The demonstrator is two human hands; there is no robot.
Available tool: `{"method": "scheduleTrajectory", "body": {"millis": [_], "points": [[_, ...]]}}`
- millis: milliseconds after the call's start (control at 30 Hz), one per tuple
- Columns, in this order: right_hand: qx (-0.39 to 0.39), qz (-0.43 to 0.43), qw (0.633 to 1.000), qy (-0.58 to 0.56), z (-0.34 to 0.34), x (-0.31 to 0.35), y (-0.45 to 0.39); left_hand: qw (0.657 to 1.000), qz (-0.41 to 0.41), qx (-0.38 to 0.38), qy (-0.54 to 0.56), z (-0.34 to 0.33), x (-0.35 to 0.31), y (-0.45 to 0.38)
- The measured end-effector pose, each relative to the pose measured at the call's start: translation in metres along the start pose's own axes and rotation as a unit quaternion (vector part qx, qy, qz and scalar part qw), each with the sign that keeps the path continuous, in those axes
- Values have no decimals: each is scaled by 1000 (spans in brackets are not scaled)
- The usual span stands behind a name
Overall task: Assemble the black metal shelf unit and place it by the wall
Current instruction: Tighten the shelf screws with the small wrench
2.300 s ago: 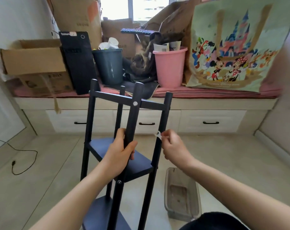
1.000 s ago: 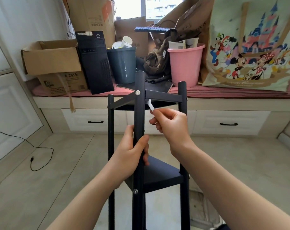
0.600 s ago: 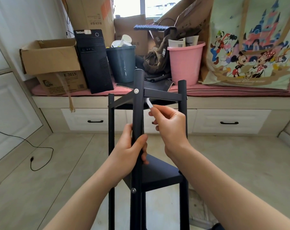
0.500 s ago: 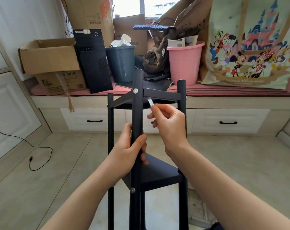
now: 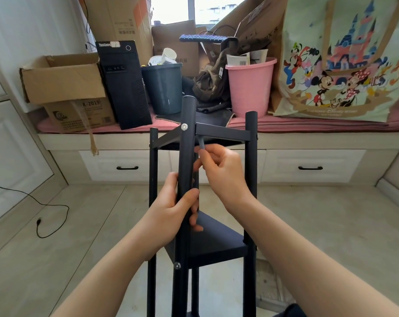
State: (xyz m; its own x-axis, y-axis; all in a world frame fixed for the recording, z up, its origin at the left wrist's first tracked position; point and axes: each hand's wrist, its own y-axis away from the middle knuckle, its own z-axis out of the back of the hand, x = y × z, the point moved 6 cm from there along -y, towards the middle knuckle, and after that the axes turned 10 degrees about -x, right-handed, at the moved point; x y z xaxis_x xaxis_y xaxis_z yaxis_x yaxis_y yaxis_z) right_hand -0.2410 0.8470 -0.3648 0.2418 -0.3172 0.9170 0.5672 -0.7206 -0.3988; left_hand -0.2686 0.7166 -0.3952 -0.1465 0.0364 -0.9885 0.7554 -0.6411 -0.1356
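The black metal shelf unit (image 5: 223,132) stands upright on the floor in front of me, its round posts joined by flat shelves. My left hand (image 5: 173,209) grips the nearest post at mid height. My right hand (image 5: 221,170) pinches a small grey wrench (image 5: 202,143), its tip just under the top shelf beside that post. A silver screw head (image 5: 184,126) shows on the post at the top shelf, another lower down (image 5: 177,265). The lower shelf (image 5: 216,239) sits below my hands.
A window bench (image 5: 331,133) with drawers runs across the back, holding cardboard boxes (image 5: 63,81), a black computer tower (image 5: 123,83), a dark bin (image 5: 163,88), a pink bucket (image 5: 250,85) and a cartoon-print bag (image 5: 344,60). A cable (image 5: 45,216) lies on the floor left.
My right hand with the wrench has shifted left and slightly down, closer to the near post under the top shelf. The left hand keeps its grip on the post.
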Motion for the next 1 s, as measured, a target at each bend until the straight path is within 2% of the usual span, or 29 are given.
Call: {"method": "scheduleTrajectory", "body": {"millis": [400, 633, 800, 1000], "points": [[-28, 80, 993, 79, 5, 11, -3, 1000, 5, 4, -21, -5, -4, 4], [-76, 109, 986, 98, 2, 11, -2, 1000, 4, 11, -16, -8, -3, 4], [-88, 101, 985, 110, -7, 4, -6, 1000, 2, 22, -14, -10, -2, 5], [-63, 84, 988, 109, -6, -2, -7, 1000, 0, 13, -16, -7, -1, 4]]}}
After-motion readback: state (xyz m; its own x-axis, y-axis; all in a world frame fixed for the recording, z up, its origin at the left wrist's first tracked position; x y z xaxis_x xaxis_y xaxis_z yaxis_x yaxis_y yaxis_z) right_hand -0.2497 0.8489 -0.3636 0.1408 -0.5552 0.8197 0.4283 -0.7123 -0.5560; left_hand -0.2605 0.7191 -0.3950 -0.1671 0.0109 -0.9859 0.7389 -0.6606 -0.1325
